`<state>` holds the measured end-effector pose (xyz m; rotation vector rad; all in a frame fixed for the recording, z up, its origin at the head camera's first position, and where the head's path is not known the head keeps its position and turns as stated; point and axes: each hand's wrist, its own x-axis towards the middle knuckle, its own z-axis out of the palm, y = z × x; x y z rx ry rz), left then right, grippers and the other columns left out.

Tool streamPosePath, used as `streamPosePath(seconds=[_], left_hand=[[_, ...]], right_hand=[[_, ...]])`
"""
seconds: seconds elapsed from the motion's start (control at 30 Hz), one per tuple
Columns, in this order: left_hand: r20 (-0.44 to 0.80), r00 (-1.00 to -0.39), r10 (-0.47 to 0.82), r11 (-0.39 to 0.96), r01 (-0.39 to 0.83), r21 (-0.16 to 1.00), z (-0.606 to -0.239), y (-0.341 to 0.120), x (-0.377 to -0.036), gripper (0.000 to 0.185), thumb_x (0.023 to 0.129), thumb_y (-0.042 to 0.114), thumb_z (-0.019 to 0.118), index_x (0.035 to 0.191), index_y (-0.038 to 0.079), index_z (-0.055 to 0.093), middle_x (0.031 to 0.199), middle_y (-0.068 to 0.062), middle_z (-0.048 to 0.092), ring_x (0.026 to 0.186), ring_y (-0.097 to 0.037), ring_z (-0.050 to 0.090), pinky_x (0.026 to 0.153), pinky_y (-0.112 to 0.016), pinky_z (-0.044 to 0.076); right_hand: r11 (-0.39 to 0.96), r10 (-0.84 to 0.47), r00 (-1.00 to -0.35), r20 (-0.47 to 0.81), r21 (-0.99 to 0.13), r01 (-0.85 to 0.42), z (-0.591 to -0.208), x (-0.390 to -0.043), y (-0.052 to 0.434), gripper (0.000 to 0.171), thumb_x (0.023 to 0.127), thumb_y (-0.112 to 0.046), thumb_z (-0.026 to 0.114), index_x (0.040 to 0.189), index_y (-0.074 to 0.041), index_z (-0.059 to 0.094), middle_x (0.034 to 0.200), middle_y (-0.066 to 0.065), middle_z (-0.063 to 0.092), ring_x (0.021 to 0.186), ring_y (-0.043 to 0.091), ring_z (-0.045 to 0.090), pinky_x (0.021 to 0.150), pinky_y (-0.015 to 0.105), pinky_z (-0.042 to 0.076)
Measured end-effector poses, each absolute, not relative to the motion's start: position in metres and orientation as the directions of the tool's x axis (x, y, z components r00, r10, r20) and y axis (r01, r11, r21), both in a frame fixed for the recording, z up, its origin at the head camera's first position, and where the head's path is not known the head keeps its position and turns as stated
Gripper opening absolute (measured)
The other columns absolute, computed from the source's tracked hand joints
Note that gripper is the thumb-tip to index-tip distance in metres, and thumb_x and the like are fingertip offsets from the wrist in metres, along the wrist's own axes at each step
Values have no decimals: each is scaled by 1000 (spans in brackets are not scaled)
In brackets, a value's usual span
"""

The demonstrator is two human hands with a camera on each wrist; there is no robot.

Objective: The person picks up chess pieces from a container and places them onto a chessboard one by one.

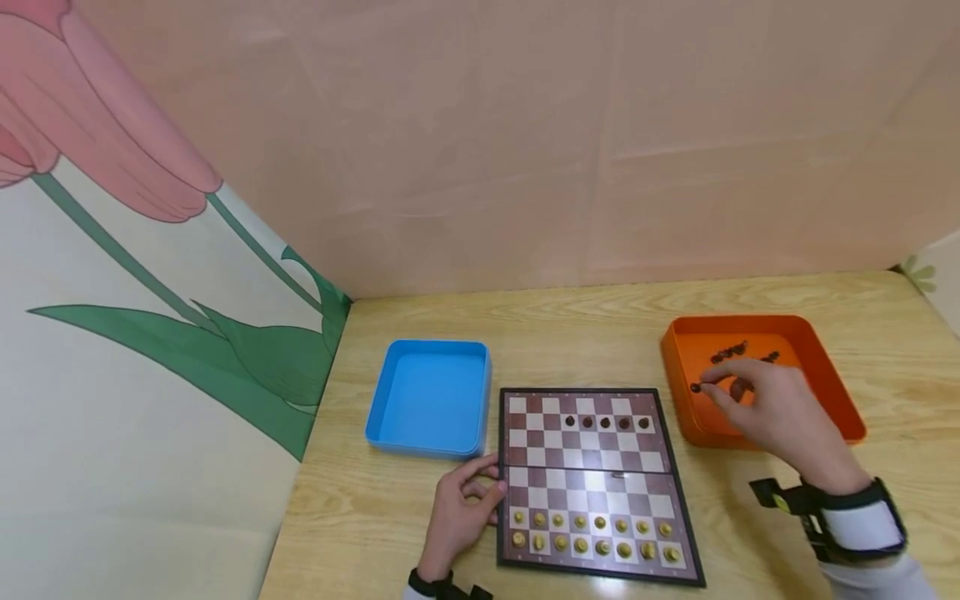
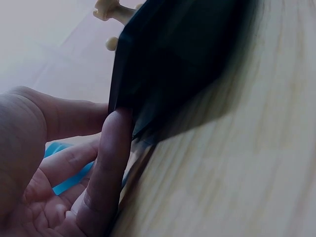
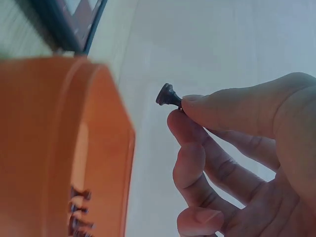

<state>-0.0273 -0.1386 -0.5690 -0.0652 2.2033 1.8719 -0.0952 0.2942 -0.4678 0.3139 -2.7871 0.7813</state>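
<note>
Right hand (image 1: 780,408) over the orange tray (image 1: 840,400), at 3 o'clock of the chessboard (image 1: 592,475); thumb and forefinger pinch a dark chess piece (image 3: 169,96), probably a pawn, other fingers loosely curled, more dark pieces (image 1: 738,352) lying in the tray. Left hand (image 1: 457,517) rests at the board's 9 o'clock edge, fingers (image 2: 106,168) lightly bent and pressed against its black rim, gripping nothing. Blue tray (image 1: 427,396) sits at the board's 10 o'clock; light pieces (image 1: 592,537) fill the near rows, five dark pieces (image 1: 606,422) stand in the far half.

Right hand (image 1: 780,412): bare; wrist carries black strap with white block and yellow-marked black clip; pale sleeve. Left hand (image 1: 457,517): bare; black wrist strap.
</note>
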Motion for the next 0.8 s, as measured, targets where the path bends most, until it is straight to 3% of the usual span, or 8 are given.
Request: streamPosePath(seconds=[0.47,0.8], left_hand=[[-190,-972,138,177,-164,970,-568,-139,-27,44,97,14,79,140,8,70,116,-14,72,70,-7,70,56,-31,67],[-203,-970,136,162,-180,970,-569,-139,-27,44,97,13,79,140,7,70,116,-14,72,70,-8,69,56,-31,67]], right_hand=[[794,-273,-936,223,-498,-350,-462,-107,238,14,89,-7,85,100,-13,80,81,-3,66,66,11,50,51,20,39],[775,-343,-924,171,-504,-381,-457,-112,202,13,91,-9,84,101,-16,81,88,-5,71,64,8,51,48,20,45]])
